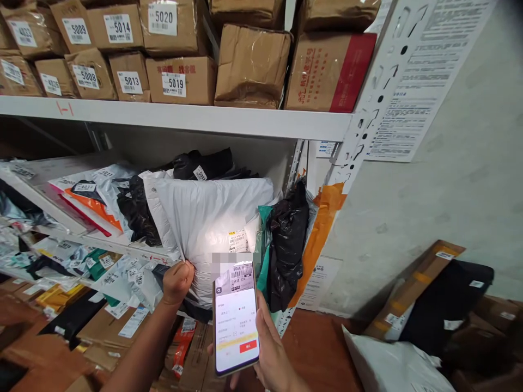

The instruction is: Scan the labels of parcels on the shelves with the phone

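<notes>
My left hand point(178, 282) is closed on the lower left edge of a puffy white mailing bag point(212, 209), which stands upright at the front of the middle shelf. A smartphone point(236, 326) rests in my right hand point(273, 343), held in front of the bag's lower right part. On its lit screen are a camera picture of a label, a form below it and a red button. A bright spot of light falls on the bag beside its printed label point(238, 240). The phone hides part of the bag's lower right side.
Numbered cardboard boxes point(174, 79) fill the upper shelf point(175, 122). Black and green bags point(288, 239) crowd the right post, wrapped in orange tape point(322, 228). More parcels point(122, 280) lie on lower shelves. At the right, parcels point(445, 305) lean by the wall.
</notes>
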Motion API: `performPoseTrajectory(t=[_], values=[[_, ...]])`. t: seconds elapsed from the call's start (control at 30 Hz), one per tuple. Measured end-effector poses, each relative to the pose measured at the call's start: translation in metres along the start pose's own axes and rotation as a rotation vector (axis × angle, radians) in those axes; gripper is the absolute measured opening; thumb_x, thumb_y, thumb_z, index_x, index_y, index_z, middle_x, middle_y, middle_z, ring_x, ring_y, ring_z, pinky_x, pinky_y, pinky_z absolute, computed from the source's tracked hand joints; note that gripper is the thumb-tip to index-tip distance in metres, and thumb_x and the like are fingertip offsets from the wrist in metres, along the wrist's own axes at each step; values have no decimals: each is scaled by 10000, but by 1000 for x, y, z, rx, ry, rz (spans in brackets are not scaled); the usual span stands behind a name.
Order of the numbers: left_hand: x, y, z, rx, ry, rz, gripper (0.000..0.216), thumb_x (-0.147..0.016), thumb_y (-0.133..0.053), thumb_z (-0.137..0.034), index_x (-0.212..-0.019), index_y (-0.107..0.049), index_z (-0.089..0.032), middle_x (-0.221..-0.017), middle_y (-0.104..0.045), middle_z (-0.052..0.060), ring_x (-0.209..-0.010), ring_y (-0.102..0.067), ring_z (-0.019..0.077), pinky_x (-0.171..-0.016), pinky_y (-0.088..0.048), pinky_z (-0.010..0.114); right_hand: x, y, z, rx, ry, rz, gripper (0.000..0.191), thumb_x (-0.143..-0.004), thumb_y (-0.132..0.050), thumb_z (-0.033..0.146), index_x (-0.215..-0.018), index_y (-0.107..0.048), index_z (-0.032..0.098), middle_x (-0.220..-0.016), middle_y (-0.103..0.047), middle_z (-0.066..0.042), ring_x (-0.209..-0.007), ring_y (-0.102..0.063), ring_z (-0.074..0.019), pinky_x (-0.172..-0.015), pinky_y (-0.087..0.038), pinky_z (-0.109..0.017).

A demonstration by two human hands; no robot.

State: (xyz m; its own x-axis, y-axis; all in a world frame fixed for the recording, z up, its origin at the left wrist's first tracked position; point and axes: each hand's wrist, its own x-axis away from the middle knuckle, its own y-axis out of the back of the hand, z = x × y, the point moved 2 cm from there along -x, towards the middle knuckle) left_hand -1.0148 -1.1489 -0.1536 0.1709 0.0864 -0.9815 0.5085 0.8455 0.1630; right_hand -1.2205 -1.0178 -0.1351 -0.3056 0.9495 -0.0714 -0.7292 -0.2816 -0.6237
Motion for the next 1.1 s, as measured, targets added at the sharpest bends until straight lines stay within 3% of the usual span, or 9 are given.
performPoseTrajectory(t=[0.17, 0.3, 0.43, 0.57, 0.77, 0.87, 0.97, 1.03, 1.1], values=[[-4, 1, -2, -9, -3, -5, 434, -784, -525, 11, -512, -276, -218, -436, -295, -85, -395, -312, 91, -439, -262, 253, 0, -1, 6, -19, 0, 86, 872, -816, -582, 614, -1433, -83, 255, -1160, -635, -146, -946, -667, -296, -461, -555, -284], [-7, 2, -4, -15, -5, -1, 432, -776, -520, 19, -503, -282, -218, -426, -299, -84, -387, -319, 86, -434, -262, 247, 2, 0, 11, -65, -33, 203, 899, -774, -718, 384, -1422, -101, 287, -1150, -644, -103, -874, -692, -251, -435, -500, -204], [-9, 3, -4, -16, 8, 14, 424, -773, -526, -1, -496, -290, -219, -419, -296, -80, -383, -308, 90, -429, -245, 256, 8, 4, 15, -50, -11, 195, 906, -702, -731, 211, -1404, -163, 283, -1185, -623, -87, -945, -668, -261, -545, -546, -262], [-7, 3, -3, -8, 22, 29, 398, -778, -516, -12, -509, -307, -218, -429, -297, -76, -391, -312, 93, -424, -222, 264, 13, 5, 23, 41, 4, 171, 886, -751, -668, 186, -1412, -83, 257, -1256, -575, -113, -1026, -635, -263, -604, -560, -296], [-3, 2, -3, 18, 75, 49, 396, -793, -514, -34, -543, -268, -219, -458, -257, -82, -387, -290, 92, -415, -227, 253, 14, 5, 26, 80, 3, 173, 880, -781, -631, 166, -1413, -26, 258, -1163, -634, -94, -937, -676, -250, -609, -560, -324], [-5, 4, -7, 24, 154, 42, 337, -799, -515, -55, -596, -306, -223, -506, -288, -80, -414, -323, 93, -432, -276, 234, 14, 8, 22, -92, 2, 178, 908, -691, -747, 259, -1412, -197, 297, -1124, -669, -83, -952, -674, -294, -677, -561, -403], [-9, 6, -8, 9, 325, 20, 113, -802, -541, -142, -790, -450, -207, -732, -496, 4, -693, -533, 174, -652, -453, 307, 10, 13, 20, -293, 0, 92, 649, -602, -764, 556, -1172, -591, 297, -1167, -672, -105, -1028, -632, -369, -787, -533, -523], [-12, 7, -7, 43, 426, 42, 195, -797, -569, -203, -975, -491, -186, -1029, -538, 121, -1015, -533, 287, -857, -450, 466, 0, 16, 22, -323, 14, 66, 603, -579, -706, 683, -1029, -684, 281, -1190, -667, -117, -1019, -628, -392, -726, -552, -529], [-15, 6, -7, 131, 459, 100, 313, -812, -557, -207, -1117, -486, -199, -1266, -450, 178, -1212, -440, 337, -946, -412, 539, -19, 18, 26, -269, 52, 108, 626, -607, -694, 683, -1063, -681, 254, -1184, -670, -135, -973, -652, -371, -601, -573, -439]])
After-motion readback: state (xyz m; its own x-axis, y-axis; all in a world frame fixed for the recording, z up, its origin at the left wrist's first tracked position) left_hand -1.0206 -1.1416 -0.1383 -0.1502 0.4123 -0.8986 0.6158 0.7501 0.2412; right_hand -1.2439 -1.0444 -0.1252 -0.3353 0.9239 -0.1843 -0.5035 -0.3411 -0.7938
